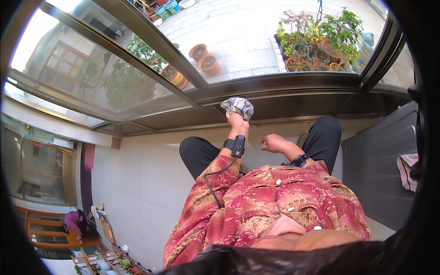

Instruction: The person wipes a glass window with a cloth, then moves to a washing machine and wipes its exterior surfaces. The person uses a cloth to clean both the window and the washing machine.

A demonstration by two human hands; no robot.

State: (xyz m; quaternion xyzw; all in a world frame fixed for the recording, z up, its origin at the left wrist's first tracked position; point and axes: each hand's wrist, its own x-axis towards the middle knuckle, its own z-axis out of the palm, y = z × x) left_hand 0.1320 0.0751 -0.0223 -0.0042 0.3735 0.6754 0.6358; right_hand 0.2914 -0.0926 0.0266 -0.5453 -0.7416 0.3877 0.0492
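My left hand (236,118) grips a bunched grey-white cloth (240,107) with stripes. The cloth is against or just in front of the dark metal lower panel (292,106) of a glazed partition, below its sill rail (282,84). Whether it presses on the metal cannot be told. My right hand (274,143) hovers between my bent knees with nothing in it, its fingers loosely curled and somewhat apart. Dark straps circle both wrists, and a black device (238,146) with a cable sits on the left one.
A grey cabinet-like unit (378,161) stands close on my right, with a pink cloth (408,171) on it. Pale floor tiles (161,165) extend leftward. Behind the glass are potted plants (319,51) and terracotta pots (208,65). Another person (74,221) bends near a wooden rack (99,257).
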